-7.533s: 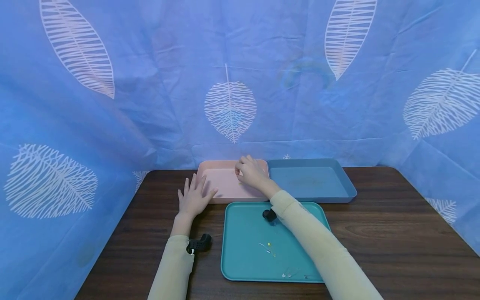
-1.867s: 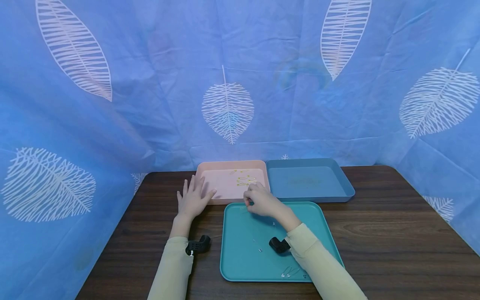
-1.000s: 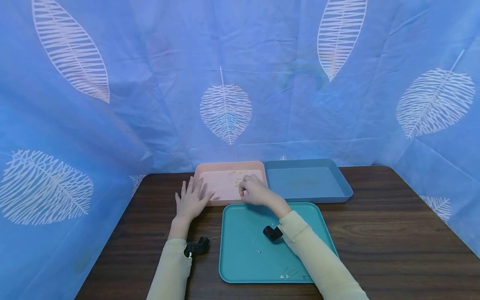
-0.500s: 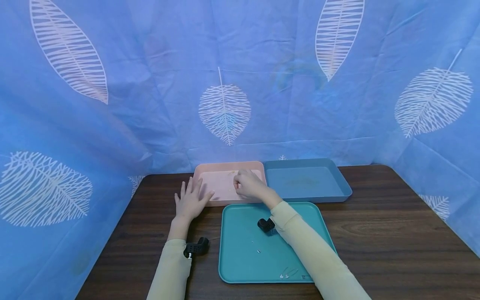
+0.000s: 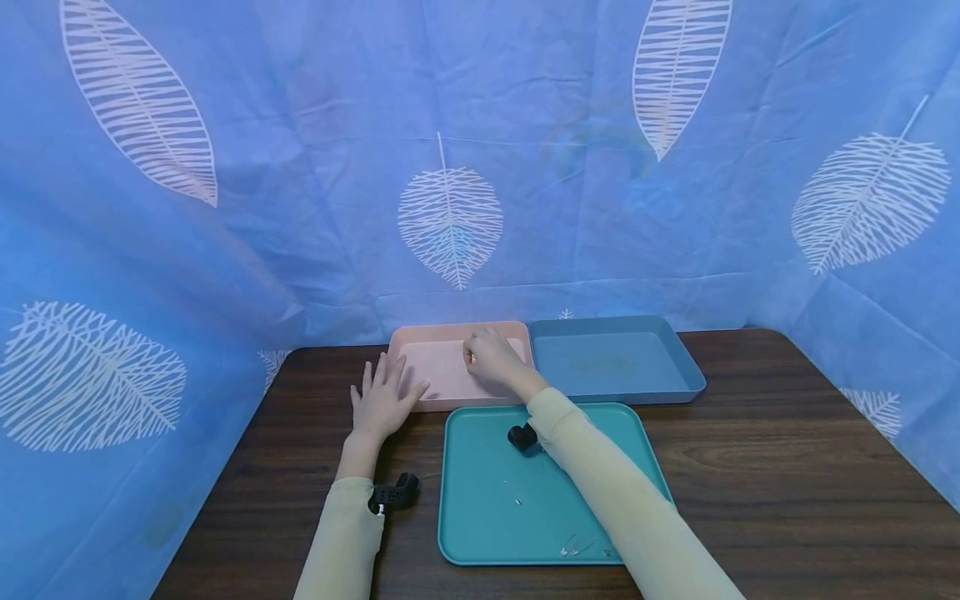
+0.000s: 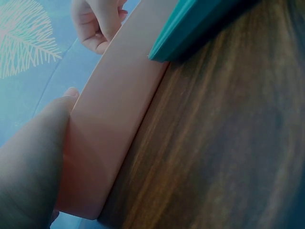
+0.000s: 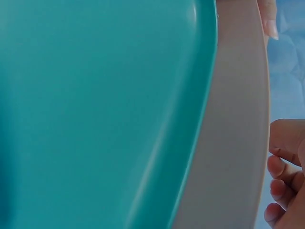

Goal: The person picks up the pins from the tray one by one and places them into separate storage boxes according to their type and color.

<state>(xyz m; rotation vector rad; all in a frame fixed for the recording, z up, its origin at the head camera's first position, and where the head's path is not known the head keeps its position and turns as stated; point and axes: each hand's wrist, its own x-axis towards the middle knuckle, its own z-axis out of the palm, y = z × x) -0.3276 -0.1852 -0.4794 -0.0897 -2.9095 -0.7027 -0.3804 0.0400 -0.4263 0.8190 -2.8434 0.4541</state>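
My left hand [image 5: 381, 406] lies spread at the pink tray's [image 5: 427, 403] left front corner, its fingers straight and touching the tray. Over the middle of that tray is my right hand [image 5: 491, 358], fingers curled and thumb and index fingertips together. A tiny gold speck, seemingly part of a gold safety pin [image 5: 473, 360], shows at those fingertips. The right wrist view has the thumb [image 7: 286, 136] and curled fingers behind the tray wall, which hides what they pinch. Other gold pins in the pink tray are covered by the hand.
A teal tray [image 5: 480, 467] sits in front, bearing silver safety pins [image 5: 574, 546] near its front edge and a small silver one [image 5: 518, 502] mid-tray. A blue tray [image 5: 615, 358] adjoins the pink one on the right. Behind hangs a blue leaf-patterned cloth [image 5: 337, 208].
From the teal tray's far left corner, my right hand has moved forward over the pink tray, its fingers still curled. The left hand has stayed put. Gold pins earlier on the teal tray are gone.
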